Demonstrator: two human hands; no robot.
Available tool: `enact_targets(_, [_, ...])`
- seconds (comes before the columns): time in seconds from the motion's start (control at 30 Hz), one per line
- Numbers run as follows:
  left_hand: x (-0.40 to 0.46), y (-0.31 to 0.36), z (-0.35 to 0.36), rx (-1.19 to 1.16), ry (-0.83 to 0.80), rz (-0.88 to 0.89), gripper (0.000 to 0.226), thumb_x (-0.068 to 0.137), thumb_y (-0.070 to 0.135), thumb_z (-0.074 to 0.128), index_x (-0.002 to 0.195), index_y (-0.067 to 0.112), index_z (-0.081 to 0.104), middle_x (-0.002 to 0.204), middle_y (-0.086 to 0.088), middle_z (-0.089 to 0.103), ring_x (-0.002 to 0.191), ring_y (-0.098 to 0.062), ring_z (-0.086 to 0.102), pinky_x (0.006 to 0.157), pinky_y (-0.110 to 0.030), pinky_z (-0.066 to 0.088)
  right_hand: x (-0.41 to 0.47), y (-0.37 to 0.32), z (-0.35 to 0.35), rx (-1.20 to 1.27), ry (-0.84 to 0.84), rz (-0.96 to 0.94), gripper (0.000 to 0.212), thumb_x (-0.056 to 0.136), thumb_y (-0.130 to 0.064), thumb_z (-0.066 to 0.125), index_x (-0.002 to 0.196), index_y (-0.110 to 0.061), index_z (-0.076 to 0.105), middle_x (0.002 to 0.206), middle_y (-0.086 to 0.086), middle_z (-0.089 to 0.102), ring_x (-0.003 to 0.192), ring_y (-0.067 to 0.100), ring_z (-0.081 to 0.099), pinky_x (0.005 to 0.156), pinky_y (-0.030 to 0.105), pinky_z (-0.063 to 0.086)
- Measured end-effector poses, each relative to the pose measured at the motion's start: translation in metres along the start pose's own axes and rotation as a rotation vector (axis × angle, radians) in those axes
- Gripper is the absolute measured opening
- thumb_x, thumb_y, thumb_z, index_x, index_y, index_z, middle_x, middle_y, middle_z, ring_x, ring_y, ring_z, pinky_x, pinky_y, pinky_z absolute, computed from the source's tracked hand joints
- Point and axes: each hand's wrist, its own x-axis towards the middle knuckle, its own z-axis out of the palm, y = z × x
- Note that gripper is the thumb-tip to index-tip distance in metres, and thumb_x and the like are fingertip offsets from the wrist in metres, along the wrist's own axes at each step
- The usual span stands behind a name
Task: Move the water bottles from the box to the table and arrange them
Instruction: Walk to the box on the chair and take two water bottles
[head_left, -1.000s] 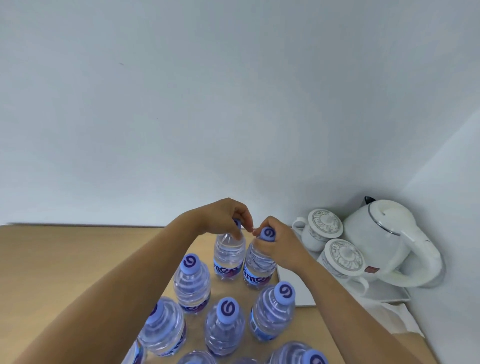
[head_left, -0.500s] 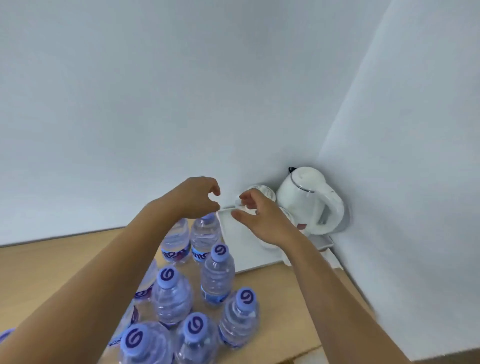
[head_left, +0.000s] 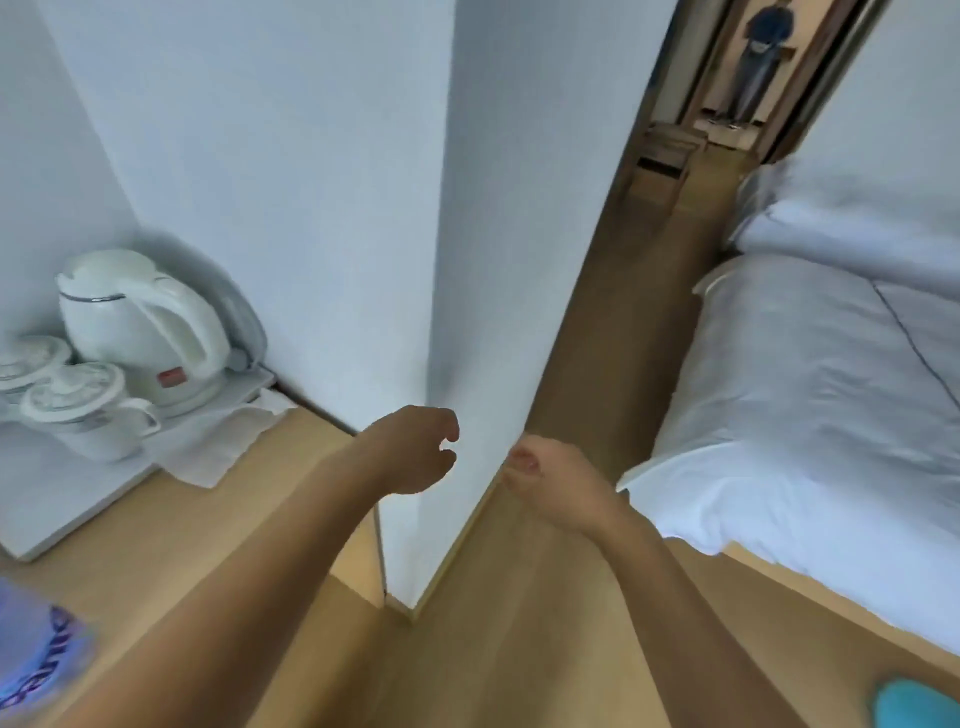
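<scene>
Only one water bottle (head_left: 36, 654) shows, a blurred clear bottle with a purple label at the bottom left edge on the wooden table (head_left: 270, 467). My left hand (head_left: 415, 452) hangs in the air beyond the table's right end, fingers loosely curled, holding nothing. My right hand (head_left: 550, 478) is beside it to the right, over the floor, also loosely curled and empty. The box is out of view.
A white kettle (head_left: 135, 327) and two lidded cups (head_left: 78, 405) stand on a white tray (head_left: 47, 514) at the table's back corner. A white wall corner (head_left: 447, 260) juts out ahead. A bed (head_left: 810, 405) fills the right. A person stands far down the corridor (head_left: 758, 57).
The view has swung right, away from the bottles. Both hands let go of the bottle caps and moved off the table toward the floor side, empty.
</scene>
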Motion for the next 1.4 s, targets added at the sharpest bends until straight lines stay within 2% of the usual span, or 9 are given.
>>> enact_targets(0.23, [0.071,0.112,0.057,0.158,-0.124,0.190,0.025,0.094,0.021,0.047,0.117,0.015,0.055,0.117,-0.002,0.060,0.105,-0.021,0.057,0.088,-0.032,0.047,-0.031,0.117,-0.056,-0.157,0.024,0.267,0.030,0.093,-0.035,0.050,0.109,-0.010,0.053,0.108,0.003,0.058,0.096,0.019,0.056,0.083,0.033,0.046])
enact_targets(0.4, [0.136,0.151,0.073,0.228,-0.164,0.265,0.021,0.093,0.018,0.046,0.112,0.014,0.056,0.112,-0.006,0.061,0.098,-0.021,0.059,0.081,-0.031,0.047,-0.008,0.163,-0.082,-0.183,0.029,0.372,0.023,0.093,-0.033,0.048,0.091,-0.010,0.046,0.094,0.004,0.054,0.082,0.018,0.051,0.069,0.028,0.039])
enact_targets(0.5, [0.188,0.172,0.075,0.222,-0.202,0.311,0.012,0.093,0.018,0.048,0.101,0.013,0.055,0.100,-0.005,0.061,0.088,-0.020,0.059,0.072,-0.029,0.046,0.022,0.189,-0.105,-0.178,0.035,0.390,0.033,0.095,-0.034,0.046,0.111,-0.006,0.052,0.110,0.006,0.056,0.100,0.021,0.054,0.082,0.032,0.042])
enact_targets(0.6, [0.246,0.192,0.076,0.196,-0.219,0.357,0.005,0.093,0.018,0.048,0.089,0.016,0.051,0.085,-0.001,0.055,0.073,-0.015,0.052,0.058,-0.022,0.035,0.058,0.210,-0.133,-0.191,0.048,0.414,0.044,0.096,-0.037,0.044,0.128,-0.005,0.047,0.131,0.009,0.051,0.120,0.023,0.047,0.097,0.033,0.037])
enact_targets(0.73, [0.332,0.216,0.070,0.188,-0.217,0.381,0.010,0.095,0.020,0.048,0.101,0.017,0.055,0.092,0.000,0.058,0.072,-0.013,0.051,0.054,-0.017,0.029,0.121,0.240,-0.172,-0.207,0.069,0.454,0.046,0.097,-0.038,0.043,0.131,-0.008,0.045,0.136,0.007,0.049,0.124,0.021,0.045,0.102,0.032,0.035])
enact_targets(0.83, [0.392,0.225,0.064,0.234,-0.202,0.402,0.007,0.095,0.022,0.048,0.099,0.017,0.052,0.078,0.007,0.048,0.063,-0.012,0.045,0.052,-0.017,0.025,0.169,0.262,-0.195,-0.243,0.064,0.478,0.045,0.097,-0.039,0.042,0.131,-0.010,0.045,0.135,0.006,0.049,0.124,0.022,0.046,0.102,0.033,0.037])
enact_targets(1.0, [0.478,0.237,0.057,0.255,-0.259,0.418,0.014,0.094,0.022,0.047,0.103,0.013,0.053,0.088,0.001,0.055,0.079,-0.017,0.055,0.064,-0.025,0.041,0.240,0.298,-0.223,-0.247,0.042,0.484,0.038,0.095,-0.036,0.044,0.121,-0.010,0.050,0.124,0.006,0.055,0.113,0.021,0.051,0.093,0.031,0.041])
enact_targets(1.13, [0.549,0.252,0.060,0.267,-0.300,0.403,0.023,0.094,0.025,0.045,0.112,0.013,0.053,0.104,-0.003,0.059,0.094,-0.023,0.058,0.081,-0.035,0.048,0.293,0.337,-0.254,-0.223,0.059,0.486,0.044,0.096,-0.040,0.041,0.129,-0.012,0.046,0.135,0.005,0.049,0.124,0.021,0.046,0.102,0.033,0.037])
enact_targets(1.4, [0.729,0.313,0.061,0.222,-0.322,0.391,0.032,0.096,0.031,0.045,0.125,0.018,0.050,0.123,0.000,0.053,0.108,-0.021,0.053,0.081,-0.029,0.040,0.429,0.447,-0.342,-0.157,0.138,0.506,0.050,0.093,-0.044,0.046,0.133,-0.014,0.042,0.136,0.004,0.047,0.123,0.023,0.046,0.099,0.033,0.040])
